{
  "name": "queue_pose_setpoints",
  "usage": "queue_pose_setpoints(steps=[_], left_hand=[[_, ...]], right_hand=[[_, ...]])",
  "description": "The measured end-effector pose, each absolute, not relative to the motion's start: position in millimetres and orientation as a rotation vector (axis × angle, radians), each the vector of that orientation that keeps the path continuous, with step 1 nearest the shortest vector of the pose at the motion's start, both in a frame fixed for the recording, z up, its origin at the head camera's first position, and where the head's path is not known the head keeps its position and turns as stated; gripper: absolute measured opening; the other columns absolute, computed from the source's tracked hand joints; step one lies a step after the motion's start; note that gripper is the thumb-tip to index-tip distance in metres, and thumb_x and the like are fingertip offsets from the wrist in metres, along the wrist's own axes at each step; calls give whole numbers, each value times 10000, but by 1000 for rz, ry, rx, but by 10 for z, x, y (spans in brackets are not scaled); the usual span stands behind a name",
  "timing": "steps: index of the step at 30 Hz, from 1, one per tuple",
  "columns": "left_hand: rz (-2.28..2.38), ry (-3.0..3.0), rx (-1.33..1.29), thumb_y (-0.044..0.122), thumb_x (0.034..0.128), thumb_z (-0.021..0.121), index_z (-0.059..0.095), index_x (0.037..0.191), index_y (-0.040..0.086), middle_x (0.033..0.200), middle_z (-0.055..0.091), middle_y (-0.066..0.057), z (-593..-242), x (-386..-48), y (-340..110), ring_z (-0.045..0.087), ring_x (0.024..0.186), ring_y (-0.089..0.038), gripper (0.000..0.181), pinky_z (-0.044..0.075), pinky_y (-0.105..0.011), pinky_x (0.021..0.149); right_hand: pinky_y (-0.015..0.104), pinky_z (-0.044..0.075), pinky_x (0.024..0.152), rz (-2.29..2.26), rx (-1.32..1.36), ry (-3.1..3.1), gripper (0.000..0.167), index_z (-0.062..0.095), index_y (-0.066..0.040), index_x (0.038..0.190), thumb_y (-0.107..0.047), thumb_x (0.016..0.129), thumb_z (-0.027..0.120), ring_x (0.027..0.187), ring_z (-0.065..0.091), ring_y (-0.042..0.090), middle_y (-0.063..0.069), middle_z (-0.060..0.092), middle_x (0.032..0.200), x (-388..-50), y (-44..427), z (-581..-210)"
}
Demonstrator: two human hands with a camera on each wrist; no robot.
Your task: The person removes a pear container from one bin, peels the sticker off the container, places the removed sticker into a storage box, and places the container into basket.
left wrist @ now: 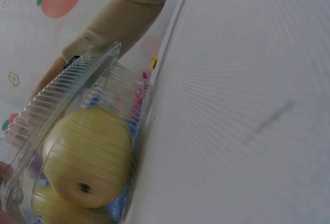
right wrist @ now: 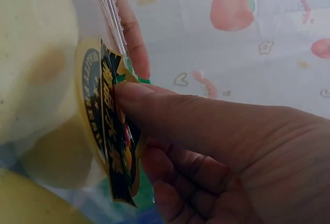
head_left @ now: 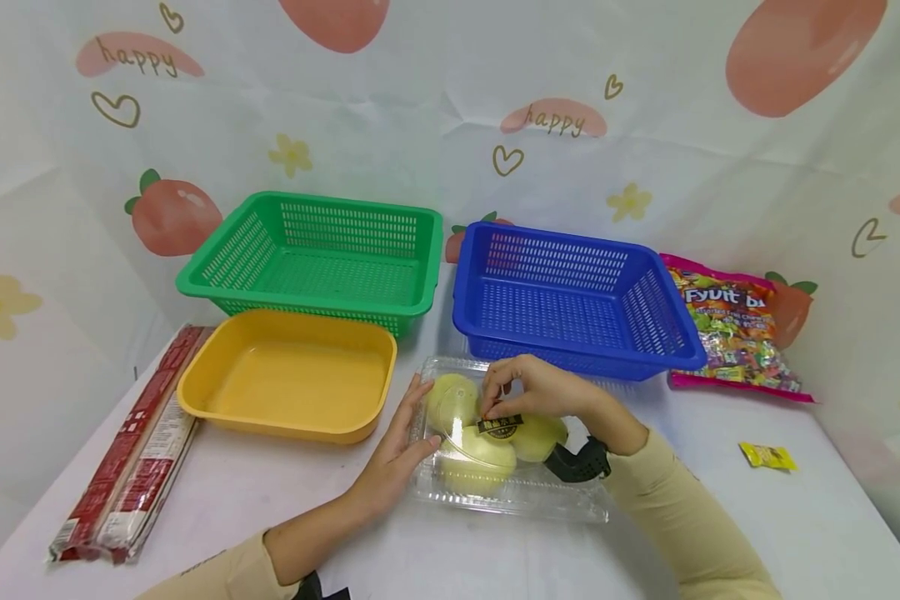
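A clear plastic clamshell box [head_left: 521,500] with several pale yellow round fruits [head_left: 474,471] inside lies on the table in the head view. On its lid is a black-and-gold sticker [head_left: 501,427]. My right hand [head_left: 540,387] pinches the sticker's edge; in the right wrist view the thumb [right wrist: 149,102] lies against the sticker [right wrist: 95,100], whose near part stands bent up from the lid. My left hand [head_left: 390,458] rests along the box's left side with its fingers extended and the thumb on the lid. The left wrist view shows one fruit [left wrist: 90,157] through the ribbed wall.
Behind the box stand a green basket [head_left: 414,312] and a blue basket [head_left: 570,354]. A yellow tub [head_left: 285,423] is at the left, next to a long red-and-white package [head_left: 131,450]. At the right are a candy bag [head_left: 735,329] and a small yellow wrapped candy [head_left: 767,456].
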State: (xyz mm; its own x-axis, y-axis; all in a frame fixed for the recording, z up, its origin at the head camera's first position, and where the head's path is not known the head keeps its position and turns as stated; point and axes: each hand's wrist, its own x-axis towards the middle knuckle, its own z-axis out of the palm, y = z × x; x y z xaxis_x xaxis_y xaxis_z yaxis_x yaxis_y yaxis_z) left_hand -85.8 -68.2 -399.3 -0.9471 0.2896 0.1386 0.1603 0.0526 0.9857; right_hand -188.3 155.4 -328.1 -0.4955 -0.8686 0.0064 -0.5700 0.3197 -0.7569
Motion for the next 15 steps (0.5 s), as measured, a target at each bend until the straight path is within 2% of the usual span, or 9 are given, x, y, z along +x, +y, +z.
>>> queue_pose_setpoints(steps=[15], left_hand=[[2049,2206,479,79,934,449,193,1475,165,1583,-68,-63,-4001,-853,-684,-82,1452,-289,605,-11,-574,1145]], right_hand=[[283,455,747,-1072,-1297,2141,89,678,-48,831,-132,852,658,866,556,88,79,670,872,-1888,1579,-3329]])
